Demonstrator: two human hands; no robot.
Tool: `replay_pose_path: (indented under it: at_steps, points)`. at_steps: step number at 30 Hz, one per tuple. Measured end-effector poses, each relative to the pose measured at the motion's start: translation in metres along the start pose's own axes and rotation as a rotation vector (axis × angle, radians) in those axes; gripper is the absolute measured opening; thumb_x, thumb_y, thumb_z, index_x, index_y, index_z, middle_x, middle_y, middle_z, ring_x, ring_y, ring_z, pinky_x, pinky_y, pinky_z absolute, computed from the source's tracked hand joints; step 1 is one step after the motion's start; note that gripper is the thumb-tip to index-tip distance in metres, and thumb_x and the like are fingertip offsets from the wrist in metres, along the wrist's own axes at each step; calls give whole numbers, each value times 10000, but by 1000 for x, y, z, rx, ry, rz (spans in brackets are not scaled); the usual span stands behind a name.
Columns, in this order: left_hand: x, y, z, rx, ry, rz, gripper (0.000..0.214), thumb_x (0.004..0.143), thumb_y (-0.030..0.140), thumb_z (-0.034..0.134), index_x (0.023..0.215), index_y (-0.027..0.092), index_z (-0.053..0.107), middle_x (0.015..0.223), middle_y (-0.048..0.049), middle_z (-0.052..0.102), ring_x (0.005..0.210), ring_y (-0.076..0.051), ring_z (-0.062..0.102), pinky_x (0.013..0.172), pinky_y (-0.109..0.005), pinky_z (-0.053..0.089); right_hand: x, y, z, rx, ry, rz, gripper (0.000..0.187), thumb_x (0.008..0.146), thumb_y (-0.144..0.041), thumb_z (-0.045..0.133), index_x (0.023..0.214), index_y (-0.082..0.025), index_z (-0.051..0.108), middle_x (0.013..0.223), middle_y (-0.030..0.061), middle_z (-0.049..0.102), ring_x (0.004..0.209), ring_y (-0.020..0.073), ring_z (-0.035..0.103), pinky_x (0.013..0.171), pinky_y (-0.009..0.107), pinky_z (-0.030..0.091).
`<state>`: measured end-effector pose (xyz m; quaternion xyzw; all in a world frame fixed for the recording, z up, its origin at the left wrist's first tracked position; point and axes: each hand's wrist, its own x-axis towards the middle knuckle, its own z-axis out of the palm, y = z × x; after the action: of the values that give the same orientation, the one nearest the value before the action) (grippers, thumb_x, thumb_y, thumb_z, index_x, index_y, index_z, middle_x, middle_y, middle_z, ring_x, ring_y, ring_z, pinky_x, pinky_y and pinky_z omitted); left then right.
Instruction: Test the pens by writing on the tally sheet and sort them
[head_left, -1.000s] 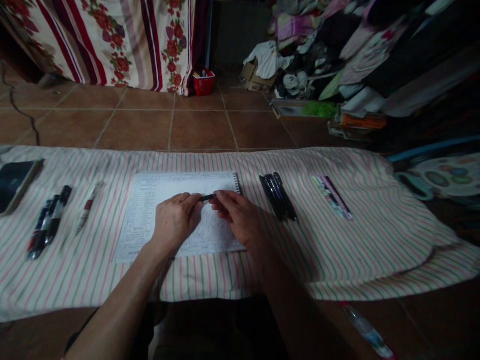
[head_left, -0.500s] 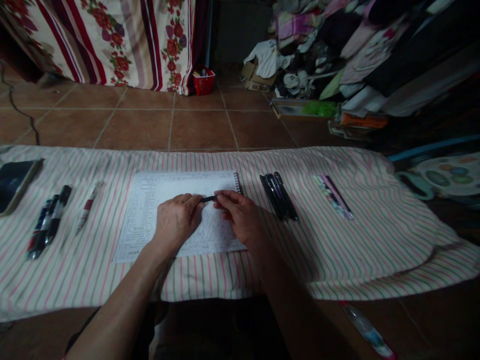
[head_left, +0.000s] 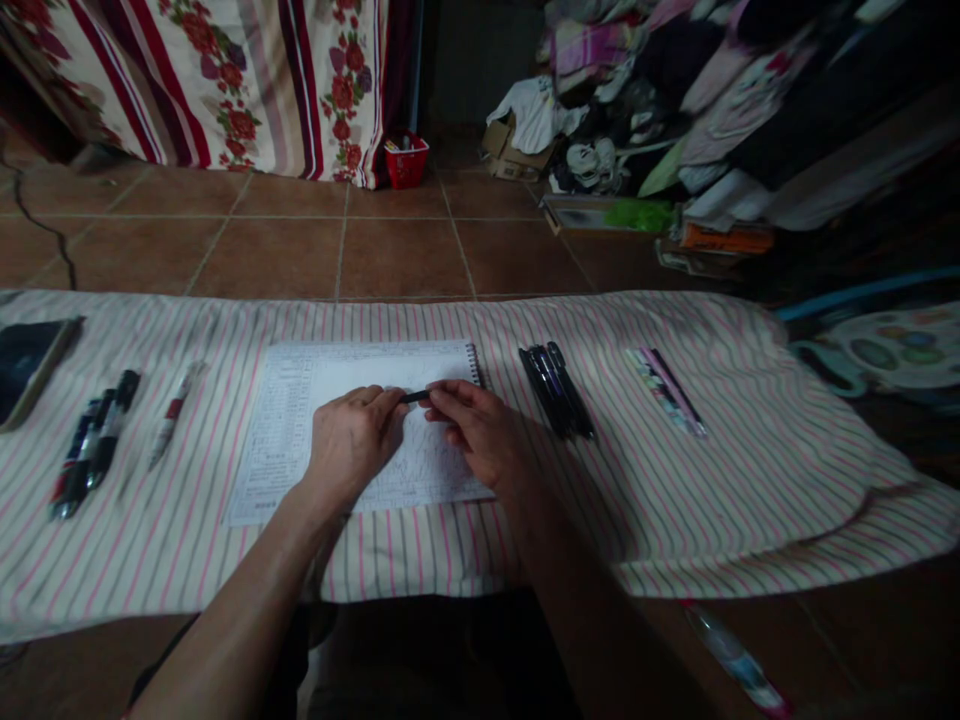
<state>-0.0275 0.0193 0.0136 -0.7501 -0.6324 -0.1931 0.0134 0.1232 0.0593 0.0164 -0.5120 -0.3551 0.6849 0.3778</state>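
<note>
Between my two hands, just above the paper, is a slim black pen (head_left: 415, 397); only a short middle stretch of it shows. My left hand (head_left: 354, 432) pinches one end, knuckles up. At the other end, the thumb and fingers of my right hand (head_left: 474, 418) close on it. Beneath both hands lies a spiral-bound pad (head_left: 292, 440) with printed and handwritten sheets. Several dark pens (head_left: 556, 392) lie side by side to the right of the pad. A white pen with a red grip (head_left: 174, 415) rests to its left.
Several markers (head_left: 94, 445) and a dark-screened device (head_left: 30, 365) lie at the far left of the striped cloth (head_left: 660, 500). Pink and patterned pencils (head_left: 667, 392) are at the right. Beyond, on the tiles, stands a red basket (head_left: 406, 160). A plastic bottle (head_left: 735, 660) lies on the floor.
The view has shifted very slightly. Both hands keep nearly the same place and grip on the black pen.
</note>
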Motion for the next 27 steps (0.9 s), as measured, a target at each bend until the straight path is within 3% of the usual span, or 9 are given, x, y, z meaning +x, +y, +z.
replay_pose_path:
  at_steps: [4,11,27]
  points:
    - [0,-2,1,-11,18,-7,254,905,305,440,951,189,662,783,-33,690,691,-171,627,559,-266,400,-1,-3,0,60,11,73,212,728,-327,662,906,-217,624,746,2,695,634,106,634,410,166,276]
    - [0,-1,0,-1,18,25,262,910,305,432,929,184,664,746,-34,679,664,-165,614,543,-263,390,2,3,-2,-29,31,-28,258,661,-406,717,702,-178,605,664,1,655,571,84,565,403,166,268]
    - [0,-4,1,4,15,0,251,896,315,458,959,186,664,795,-37,701,703,-173,639,562,-268,411,3,0,-8,-60,86,-61,212,714,-384,660,792,-187,642,810,37,709,705,120,648,448,166,342]
